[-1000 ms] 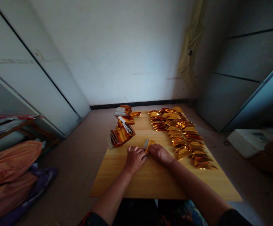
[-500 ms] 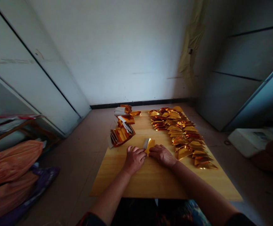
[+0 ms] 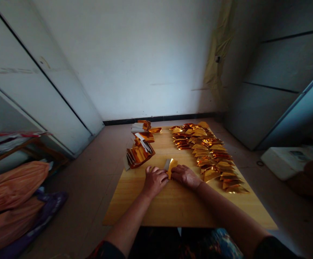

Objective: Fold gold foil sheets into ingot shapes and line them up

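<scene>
On the wooden board (image 3: 145, 212), a small sheet of gold foil paper (image 3: 173, 166) with a pale grey strip along its left side lies between my hands. My left hand (image 3: 155, 181) has its fingers bent and closed on the sheet's lower left edge. From the other side, my right hand (image 3: 186, 176) presses curled fingers on its lower right edge. My fingertips hide the near part of the paper. Up and to the left stands a stack of gold foil sheets (image 3: 140, 154) with grey-white edges. Many folded gold foil pieces (image 3: 206, 154) lie overlapping in rows on the right.
Smaller bundles of foil paper (image 3: 141, 126) sit at the board's far left. A white wall (image 3: 145, 64) rises behind, with pale cabinets (image 3: 37, 79) at left. Orange bags (image 3: 16, 183) lie on the left floor, and a white box (image 3: 282, 162) stands at right.
Both hands stay on the foil sheet in nearly the same place. The fingers of my right hand have shifted very slightly; the stacks have not moved.
</scene>
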`<move>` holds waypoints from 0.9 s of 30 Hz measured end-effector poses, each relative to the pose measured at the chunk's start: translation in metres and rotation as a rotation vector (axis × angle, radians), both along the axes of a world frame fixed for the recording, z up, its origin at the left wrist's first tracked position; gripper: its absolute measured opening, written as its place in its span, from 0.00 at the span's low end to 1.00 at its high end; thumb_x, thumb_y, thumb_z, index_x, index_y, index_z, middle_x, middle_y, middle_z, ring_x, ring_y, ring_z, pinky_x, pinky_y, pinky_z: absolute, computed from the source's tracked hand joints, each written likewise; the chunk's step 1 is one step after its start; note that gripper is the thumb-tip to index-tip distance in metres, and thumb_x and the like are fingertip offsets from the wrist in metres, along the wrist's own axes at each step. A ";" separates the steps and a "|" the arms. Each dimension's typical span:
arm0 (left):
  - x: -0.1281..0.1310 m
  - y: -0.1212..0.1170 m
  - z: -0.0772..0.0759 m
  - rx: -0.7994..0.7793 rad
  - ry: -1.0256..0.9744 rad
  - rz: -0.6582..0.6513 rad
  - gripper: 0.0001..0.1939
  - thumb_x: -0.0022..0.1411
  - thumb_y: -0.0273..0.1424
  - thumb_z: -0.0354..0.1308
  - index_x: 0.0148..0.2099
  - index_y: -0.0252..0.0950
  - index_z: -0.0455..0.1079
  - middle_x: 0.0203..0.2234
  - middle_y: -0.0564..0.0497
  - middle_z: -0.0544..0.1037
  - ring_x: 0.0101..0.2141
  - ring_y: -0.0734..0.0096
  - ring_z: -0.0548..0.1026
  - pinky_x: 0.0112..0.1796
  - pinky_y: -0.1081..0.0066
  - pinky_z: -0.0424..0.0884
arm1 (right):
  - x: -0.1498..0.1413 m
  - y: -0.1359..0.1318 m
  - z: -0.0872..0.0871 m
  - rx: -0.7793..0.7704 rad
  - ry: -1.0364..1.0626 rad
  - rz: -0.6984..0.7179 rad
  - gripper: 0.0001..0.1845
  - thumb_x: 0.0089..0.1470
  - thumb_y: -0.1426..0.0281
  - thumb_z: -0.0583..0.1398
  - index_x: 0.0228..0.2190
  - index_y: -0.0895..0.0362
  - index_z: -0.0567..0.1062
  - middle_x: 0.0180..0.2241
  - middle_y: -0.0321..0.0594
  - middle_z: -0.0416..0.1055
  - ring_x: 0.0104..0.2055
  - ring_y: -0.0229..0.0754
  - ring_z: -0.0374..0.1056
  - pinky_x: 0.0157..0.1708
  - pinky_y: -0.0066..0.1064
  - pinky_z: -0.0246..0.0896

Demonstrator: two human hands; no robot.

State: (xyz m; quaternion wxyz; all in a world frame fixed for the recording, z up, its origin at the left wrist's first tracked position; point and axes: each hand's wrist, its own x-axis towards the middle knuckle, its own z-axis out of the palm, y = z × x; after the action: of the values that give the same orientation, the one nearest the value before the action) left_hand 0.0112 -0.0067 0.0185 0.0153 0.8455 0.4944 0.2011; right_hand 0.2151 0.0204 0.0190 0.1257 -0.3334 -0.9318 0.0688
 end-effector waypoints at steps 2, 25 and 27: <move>0.000 0.000 0.000 -0.002 0.003 -0.003 0.04 0.60 0.35 0.57 0.35 0.46 0.74 0.41 0.54 0.78 0.42 0.64 0.69 0.49 0.52 0.51 | 0.001 0.000 -0.003 0.006 0.041 -0.003 0.11 0.61 0.67 0.52 0.37 0.52 0.75 0.43 0.38 0.70 0.42 0.40 0.62 0.43 0.32 0.55; 0.003 0.003 -0.007 0.078 -0.034 0.022 0.02 0.57 0.32 0.59 0.34 0.44 0.73 0.36 0.54 0.79 0.39 0.65 0.71 0.51 0.51 0.52 | -0.014 0.024 -0.012 -0.068 0.198 -0.050 0.12 0.58 0.69 0.55 0.27 0.58 0.74 0.28 0.39 0.71 0.29 0.36 0.63 0.29 0.25 0.55; 0.005 0.003 -0.006 0.084 -0.038 0.028 0.02 0.57 0.32 0.59 0.34 0.43 0.72 0.34 0.53 0.79 0.39 0.65 0.71 0.51 0.50 0.52 | -0.015 0.025 -0.012 -0.106 0.206 -0.070 0.11 0.58 0.69 0.55 0.27 0.58 0.74 0.28 0.38 0.71 0.30 0.36 0.63 0.29 0.25 0.55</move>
State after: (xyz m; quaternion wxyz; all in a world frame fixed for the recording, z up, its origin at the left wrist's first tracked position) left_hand 0.0159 -0.0038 0.0126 -0.0139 0.8344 0.4969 0.2379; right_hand 0.2005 0.0450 0.0075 0.2055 -0.3632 -0.8967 0.1473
